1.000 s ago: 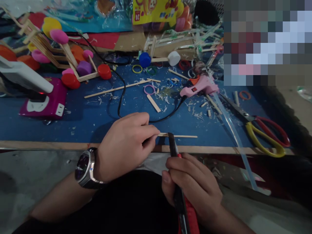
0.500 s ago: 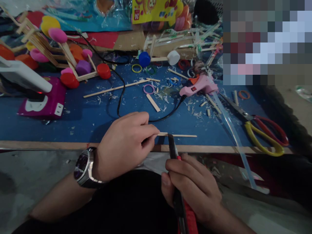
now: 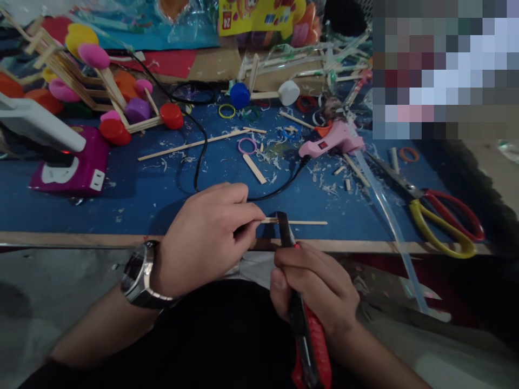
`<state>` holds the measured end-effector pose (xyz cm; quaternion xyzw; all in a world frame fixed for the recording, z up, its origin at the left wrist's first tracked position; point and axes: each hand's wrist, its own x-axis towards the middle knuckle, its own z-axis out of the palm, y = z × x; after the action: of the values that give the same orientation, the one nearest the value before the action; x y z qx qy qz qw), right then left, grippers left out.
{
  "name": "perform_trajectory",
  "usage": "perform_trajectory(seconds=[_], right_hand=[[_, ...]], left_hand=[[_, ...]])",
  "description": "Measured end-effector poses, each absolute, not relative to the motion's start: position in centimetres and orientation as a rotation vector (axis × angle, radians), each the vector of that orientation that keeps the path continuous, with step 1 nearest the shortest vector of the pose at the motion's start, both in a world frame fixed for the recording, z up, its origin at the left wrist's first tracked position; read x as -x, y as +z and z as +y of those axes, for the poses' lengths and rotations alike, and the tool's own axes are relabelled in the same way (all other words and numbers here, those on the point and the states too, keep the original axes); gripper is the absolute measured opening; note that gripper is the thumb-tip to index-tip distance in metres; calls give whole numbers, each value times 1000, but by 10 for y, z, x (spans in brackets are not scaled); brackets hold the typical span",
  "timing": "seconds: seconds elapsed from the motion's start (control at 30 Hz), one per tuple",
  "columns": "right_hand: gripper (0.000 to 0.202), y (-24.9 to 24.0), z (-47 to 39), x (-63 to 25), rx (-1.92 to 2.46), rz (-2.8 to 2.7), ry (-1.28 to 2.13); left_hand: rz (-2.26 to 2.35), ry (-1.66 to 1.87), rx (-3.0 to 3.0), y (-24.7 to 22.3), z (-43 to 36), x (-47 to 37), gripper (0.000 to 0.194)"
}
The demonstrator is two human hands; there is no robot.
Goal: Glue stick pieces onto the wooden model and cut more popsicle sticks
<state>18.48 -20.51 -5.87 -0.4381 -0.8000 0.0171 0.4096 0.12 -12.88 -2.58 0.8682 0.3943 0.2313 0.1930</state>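
My left hand (image 3: 211, 237), with a watch on its wrist, pinches the left end of a thin wooden stick (image 3: 308, 222) near the front edge of the blue table (image 3: 133, 210). The stick points right, its far end bare. My right hand (image 3: 314, 286) is wrapped round the red and black handle of a utility knife (image 3: 312, 351). The dark blade lies across the stick, a short way right of my left fingertips.
A pink glue gun (image 3: 334, 141) with a long clear glue stick lies at the right, beside scissors (image 3: 441, 216). A purple socket block (image 3: 87, 167) stands left. Behind are stick models with coloured caps (image 3: 138, 111), rubber bands, shavings and a black cable.
The knife blade has shifted slightly left and up along the stick, and my right hand has moved a little with it. My left hand keeps its pinch.
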Motion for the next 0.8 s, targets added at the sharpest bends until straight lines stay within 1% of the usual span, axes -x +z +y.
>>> perform_trajectory(seconds=[0.8], right_hand=[[21,-58,-217,-186,1049,-2048,4]], left_hand=[[1103,694,-2456,-29,-130,-2,16]])
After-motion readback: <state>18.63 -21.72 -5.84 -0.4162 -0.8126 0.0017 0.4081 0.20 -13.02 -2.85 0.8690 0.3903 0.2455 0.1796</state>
